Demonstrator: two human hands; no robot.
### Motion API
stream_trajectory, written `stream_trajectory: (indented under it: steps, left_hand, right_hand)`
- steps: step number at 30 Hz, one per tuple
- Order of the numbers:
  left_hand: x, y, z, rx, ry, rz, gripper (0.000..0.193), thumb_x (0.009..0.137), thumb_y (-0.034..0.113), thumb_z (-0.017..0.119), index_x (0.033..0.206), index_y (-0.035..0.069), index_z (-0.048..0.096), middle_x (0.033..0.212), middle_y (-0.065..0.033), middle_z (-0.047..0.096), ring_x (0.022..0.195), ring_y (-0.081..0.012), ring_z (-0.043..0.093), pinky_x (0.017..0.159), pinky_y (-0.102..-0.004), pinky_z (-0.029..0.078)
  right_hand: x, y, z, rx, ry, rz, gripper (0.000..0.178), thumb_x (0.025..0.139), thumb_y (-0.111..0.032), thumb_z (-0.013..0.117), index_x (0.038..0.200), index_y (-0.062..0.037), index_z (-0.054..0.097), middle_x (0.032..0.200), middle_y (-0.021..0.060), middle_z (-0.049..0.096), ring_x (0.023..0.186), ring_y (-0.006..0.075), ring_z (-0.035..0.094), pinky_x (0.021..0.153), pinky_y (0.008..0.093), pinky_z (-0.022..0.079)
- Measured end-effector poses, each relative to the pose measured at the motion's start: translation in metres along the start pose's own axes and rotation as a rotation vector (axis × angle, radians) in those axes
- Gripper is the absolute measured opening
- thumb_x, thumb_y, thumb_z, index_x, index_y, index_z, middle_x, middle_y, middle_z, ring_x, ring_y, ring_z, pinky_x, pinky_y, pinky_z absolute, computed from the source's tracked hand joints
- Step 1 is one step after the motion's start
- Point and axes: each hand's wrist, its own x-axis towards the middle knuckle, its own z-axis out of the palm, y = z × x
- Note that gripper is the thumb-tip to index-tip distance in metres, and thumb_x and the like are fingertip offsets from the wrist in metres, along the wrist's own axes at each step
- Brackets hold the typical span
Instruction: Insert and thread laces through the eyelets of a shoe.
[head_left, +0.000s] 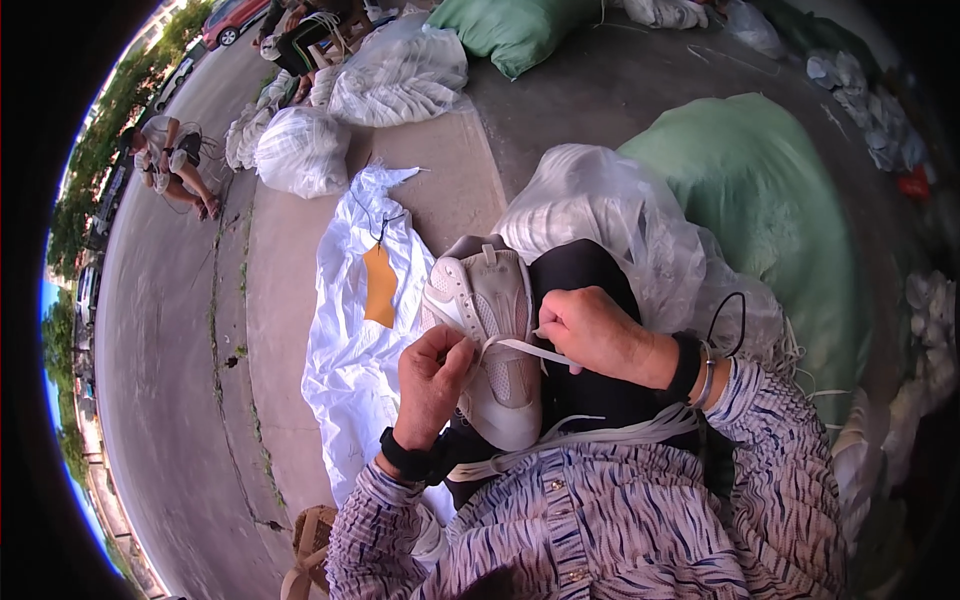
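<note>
Striped blouse (640, 520) fills the near edge at six o'clock; just beyond it a pale shoe (505, 385) rests on dark trousers (600, 398), toe toward the wearer, with the left hand (428, 385) at its eight o'clock and the right hand (597, 335) at three, apart but each apparently pinching the white lace (530, 348). I see nothing else steadying that shoe, so a lopsided tug could roll it toward the white sheet (345, 370) at nine, or snag the loose laces (605, 431) at five.

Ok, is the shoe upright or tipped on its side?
Upright: the shoe has its tongue and toe cap facing the camera, between the left hand and right hand.
</note>
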Motion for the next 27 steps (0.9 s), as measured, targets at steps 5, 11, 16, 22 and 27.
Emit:
stream_trajectory:
  steps: [5, 11, 16, 22, 27]
  left_hand:
    - [-0.001, -0.009, 0.0, -0.023, 0.028, 0.017, 0.015, 0.085, 0.01, 0.057, 0.072, 0.001, 0.057, 0.066, 0.0031, 0.053, 0.061, -0.0035, 0.046, 0.054, -0.0185, 0.037]
    - [0.006, -0.008, -0.001, -0.005, 0.045, 0.046, 0.015, 0.083, 0.011, 0.058, 0.072, 0.001, 0.058, 0.065, 0.0034, 0.053, 0.06, -0.004, 0.045, 0.054, -0.0202, 0.037]
    - [0.004, 0.001, -0.008, 0.292, 0.082, 0.082, 0.015, 0.078, 0.017, 0.061, 0.073, 0.003, 0.061, 0.064, -0.0033, 0.058, 0.058, -0.0126, 0.053, 0.054, -0.0268, 0.042]
    - [0.014, 0.017, 0.004, 1.111, -0.019, 0.655, 0.015, 0.069, 0.019, 0.067, 0.073, 0.011, 0.055, 0.069, -0.003, 0.056, 0.071, -0.025, 0.057, 0.062, -0.0391, 0.045]
    - [0.015, 0.041, -0.012, 1.226, -0.018, 1.036, 0.016, 0.074, 0.017, 0.062, 0.088, 0.01, 0.063, 0.098, -0.007, 0.056, 0.101, -0.0224, 0.051, 0.085, -0.0363, 0.042]
  right_hand:
    - [0.004, 0.002, 0.003, -0.071, -0.004, 0.021, 0.014, 0.085, -0.007, 0.057, 0.076, 0.0022, 0.056, 0.058, 0.0134, 0.06, 0.045, 0.021, 0.062, 0.041, 0.0304, 0.047]
    - [0.014, 0.013, 0.014, -0.506, 0.198, -0.354, 0.011, 0.082, -0.007, 0.058, 0.076, 0.001, 0.054, 0.063, 0.0177, 0.06, 0.06, 0.0322, 0.064, 0.053, 0.0374, 0.05]
    - [0.023, 0.004, -0.004, -0.463, -0.113, -0.453, 0.008, 0.075, -0.003, 0.059, 0.079, 0.0002, 0.053, 0.073, 0.0179, 0.061, 0.072, 0.0348, 0.063, 0.062, 0.0407, 0.05]
    - [0.014, -0.009, -0.019, -0.872, -0.026, -0.892, 0.005, 0.075, -0.012, 0.055, 0.072, -0.0078, 0.056, 0.081, 0.008, 0.047, 0.081, 0.0222, 0.051, 0.067, 0.0309, 0.043]
    - [0.017, -0.004, -0.017, -0.922, -0.058, -0.906, 0.013, 0.076, -0.01, 0.054, 0.088, -0.0103, 0.057, 0.083, 0.0049, 0.05, 0.082, 0.0208, 0.052, 0.069, 0.0323, 0.043]
